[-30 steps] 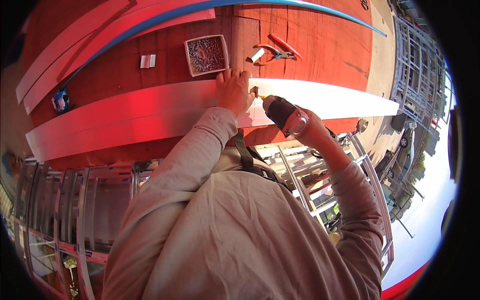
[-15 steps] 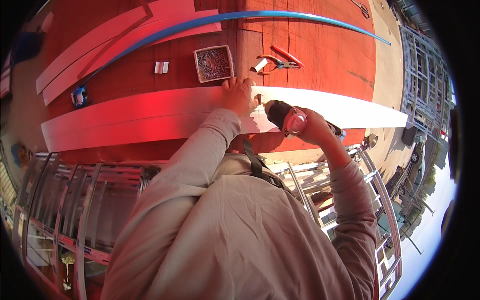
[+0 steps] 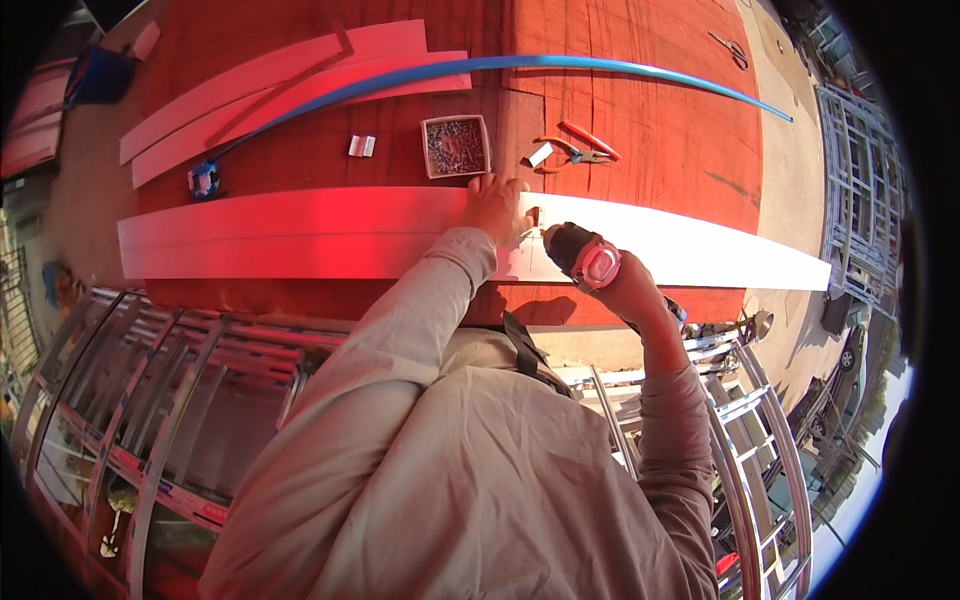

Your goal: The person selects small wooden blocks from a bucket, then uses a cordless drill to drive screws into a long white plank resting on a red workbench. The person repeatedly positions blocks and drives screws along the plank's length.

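A long white panel [image 3: 370, 255] lies across the red tabletop, glowing pink on its left half and bright white on its right. My left hand [image 3: 494, 208] is closed over the panel's far edge, its thumb next to a small dark slot or fitting [image 3: 534, 214]. My right hand [image 3: 632, 290] grips a dark power drill [image 3: 572, 246], which points left toward that dark spot. Whether the drill's tip touches the panel, I cannot tell. A pink-faced watch [image 3: 601, 264] on my right wrist partly covers the drill.
Beyond the panel are a box of screws [image 3: 455, 147], pliers [image 3: 575, 154], a red marker-like stick [image 3: 590, 140], a blue tape measure [image 3: 204, 180], a long blue strip [image 3: 540, 62] and more white panels [image 3: 290, 80]. Scissors [image 3: 731, 48] lie far right. Metal frames [image 3: 160, 400] stand close by me.
The whole view has shifted, so the table and its things appear further right and lower. The drill's front end sits slightly nearer to me relative to the dark spot. My left hand keeps its place.
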The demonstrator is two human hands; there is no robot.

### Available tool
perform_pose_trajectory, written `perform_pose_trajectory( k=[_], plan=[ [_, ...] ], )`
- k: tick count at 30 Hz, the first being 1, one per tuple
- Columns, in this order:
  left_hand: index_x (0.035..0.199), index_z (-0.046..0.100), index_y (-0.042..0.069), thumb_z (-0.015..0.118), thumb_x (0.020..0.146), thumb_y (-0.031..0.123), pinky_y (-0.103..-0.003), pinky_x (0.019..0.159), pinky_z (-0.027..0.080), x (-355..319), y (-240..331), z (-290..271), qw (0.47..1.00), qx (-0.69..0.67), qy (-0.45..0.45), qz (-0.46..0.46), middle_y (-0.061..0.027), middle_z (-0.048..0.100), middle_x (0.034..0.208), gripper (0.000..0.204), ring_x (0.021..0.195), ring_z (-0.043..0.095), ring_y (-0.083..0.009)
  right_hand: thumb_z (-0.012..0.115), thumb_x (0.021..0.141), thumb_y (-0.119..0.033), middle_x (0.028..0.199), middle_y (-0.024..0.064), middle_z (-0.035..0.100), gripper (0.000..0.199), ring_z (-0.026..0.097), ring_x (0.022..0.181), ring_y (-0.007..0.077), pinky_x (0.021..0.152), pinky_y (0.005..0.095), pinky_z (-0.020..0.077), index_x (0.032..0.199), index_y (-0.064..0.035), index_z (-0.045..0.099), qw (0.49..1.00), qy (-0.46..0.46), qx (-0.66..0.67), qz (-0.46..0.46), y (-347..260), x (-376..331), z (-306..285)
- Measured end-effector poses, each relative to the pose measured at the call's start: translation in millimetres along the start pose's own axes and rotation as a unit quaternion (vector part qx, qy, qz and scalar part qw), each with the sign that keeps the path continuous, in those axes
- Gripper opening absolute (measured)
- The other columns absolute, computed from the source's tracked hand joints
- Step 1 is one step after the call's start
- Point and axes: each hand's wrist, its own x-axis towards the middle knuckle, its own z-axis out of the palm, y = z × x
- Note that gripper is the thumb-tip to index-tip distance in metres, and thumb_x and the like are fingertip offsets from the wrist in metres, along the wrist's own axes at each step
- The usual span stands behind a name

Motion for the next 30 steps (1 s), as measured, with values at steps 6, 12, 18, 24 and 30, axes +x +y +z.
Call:
perform_pose_trajectory(
  k=[6, 12, 18, 24, 30],
  plan=[
    [0.117, 0.070, 0.013, 0.083, 0.079, 0.026, -0.047, 0.108, 0.040, -5, -8, -2, 0.992, -0.041, 0.084, 0.082, -0.0091, 0.069, 0.118, 0.043, 0.119, 0.059, -0.0314, 0.086, 0.081, -0.019, 0.099, 0.0155, 0.077, 0.043, 0.075, 0.090, 0.0287, 0.082, 0.0395, 0.0580, 0.116, 0.0011, 0.070, 0.985, 0.088, 0.144, -0.016, 19, -21, 12],
    [0.089, 0.073, 0.009, 0.077, 0.087, 0.014, -0.043, 0.084, 0.054, -9, -53, -55, 0.962, -0.091, 0.249, 0.062, -0.0078, 0.072, 0.088, 0.006, 0.090, 0.069, -0.0311, 0.076, 0.082, -0.006, 0.113, 0.0136, 0.071, 0.051, 0.069, 0.102, 0.0225, 0.089, 0.0378, 0.0563, 0.130, 0.0000, 0.060, 0.971, 0.121, 0.204, -0.017, 53, -67, 41],
    [0.095, 0.073, 0.005, 0.076, 0.090, 0.012, -0.040, 0.078, 0.058, -30, -51, -66, 0.979, -0.092, 0.165, 0.077, -0.0104, 0.072, 0.092, 0.009, 0.087, 0.070, -0.0296, 0.079, 0.081, -0.007, 0.117, 0.0132, 0.070, 0.054, 0.069, 0.104, 0.0243, 0.091, 0.0392, 0.0560, 0.131, -0.0010, 0.059, 0.946, 0.136, 0.292, -0.036, 70, -91, 80],
    [0.100, 0.072, 0.006, 0.077, 0.085, 0.010, -0.043, 0.092, 0.054, -72, -20, -28, 0.983, -0.074, 0.093, 0.140, -0.0082, 0.071, 0.102, 0.016, 0.100, 0.068, -0.0298, 0.081, 0.078, -0.009, 0.112, 0.0131, 0.072, 0.051, 0.070, 0.100, 0.0239, 0.089, 0.0388, 0.0565, 0.126, -0.0001, 0.063, 0.944, 0.116, 0.307, 0.031, 80, -101, 93],
    [0.110, 0.072, 0.010, 0.078, 0.082, 0.011, -0.047, 0.102, 0.048, -111, 5, 13, 0.969, -0.072, 0.023, 0.237, -0.0045, 0.069, 0.109, 0.029, 0.106, 0.065, -0.0291, 0.083, 0.079, -0.011, 0.113, 0.0142, 0.073, 0.052, 0.071, 0.102, 0.0262, 0.089, 0.0407, 0.0566, 0.127, -0.0003, 0.063, 0.944, 0.130, 0.303, 0.021, 90, -103, 93]
  ],
)
